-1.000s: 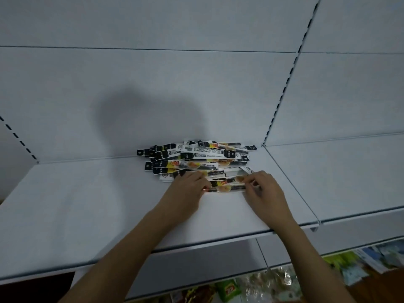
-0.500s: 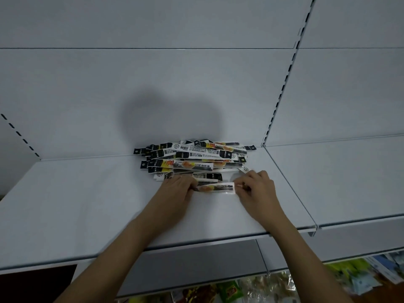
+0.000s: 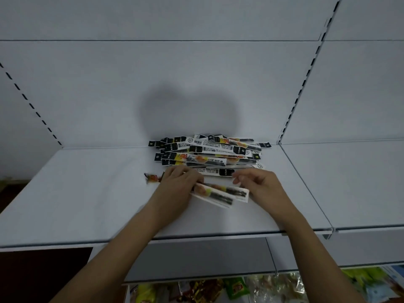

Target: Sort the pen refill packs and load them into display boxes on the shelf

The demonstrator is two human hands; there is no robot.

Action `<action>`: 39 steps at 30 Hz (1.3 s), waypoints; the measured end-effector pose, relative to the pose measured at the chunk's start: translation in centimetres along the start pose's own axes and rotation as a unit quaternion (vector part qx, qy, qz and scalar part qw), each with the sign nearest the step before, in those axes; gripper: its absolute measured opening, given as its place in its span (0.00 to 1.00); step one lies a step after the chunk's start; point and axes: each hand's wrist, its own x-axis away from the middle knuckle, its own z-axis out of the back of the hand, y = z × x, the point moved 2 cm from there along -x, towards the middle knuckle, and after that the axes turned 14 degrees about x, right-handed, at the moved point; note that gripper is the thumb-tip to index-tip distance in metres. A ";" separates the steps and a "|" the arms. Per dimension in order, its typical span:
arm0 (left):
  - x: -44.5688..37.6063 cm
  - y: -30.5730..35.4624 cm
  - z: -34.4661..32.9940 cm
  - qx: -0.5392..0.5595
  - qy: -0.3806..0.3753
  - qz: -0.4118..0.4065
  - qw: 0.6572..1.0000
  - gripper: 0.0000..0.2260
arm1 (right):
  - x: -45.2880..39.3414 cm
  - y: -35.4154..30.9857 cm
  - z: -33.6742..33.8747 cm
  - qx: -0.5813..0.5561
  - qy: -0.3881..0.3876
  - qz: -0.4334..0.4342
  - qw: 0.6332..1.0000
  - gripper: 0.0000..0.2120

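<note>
A loose pile of pen refill packs (image 3: 207, 152) lies at the back of the white shelf (image 3: 87, 204), long narrow sleeves with black ends and yellow-orange print. My left hand (image 3: 177, 184) grips the left end of two or three picked packs (image 3: 220, 193), which slant down to the right just in front of the pile. Their left tips stick out past my hand. My right hand (image 3: 258, 186) hovers at their right end with fingers loosely curled, holding nothing I can see. No display box is in view.
A neighbouring white shelf (image 3: 349, 182) adjoins on the right, past a slotted upright (image 3: 301, 84). Below the shelf edge, colourful packaged goods (image 3: 240, 287) fill a lower level. The white back panel stands right behind the pile.
The picked packs have come away from the pile toward me and now tilt down to the right in my left hand. My right hand has let go of their right end.
</note>
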 end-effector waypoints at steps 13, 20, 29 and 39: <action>-1.9 -0.2 3.7 0.492 0.263 0.216 0.802 0.16 | -0.7 -5.8 -8.1 0.043 -0.132 0.095 0.986 0.17; 0.3 0.4 1.7 0.461 0.149 0.253 0.837 0.05 | -0.6 -7.0 -9.6 -0.076 -0.057 0.098 0.991 0.22; 0.3 0.7 1.2 0.408 0.064 0.236 0.880 0.13 | -0.3 -7.3 -9.1 -0.042 -0.062 0.116 0.990 0.10; 3.3 -3.6 2.7 -0.050 -0.002 0.110 0.993 0.21 | -1.1 -0.9 -7.0 0.406 0.069 0.134 0.901 0.15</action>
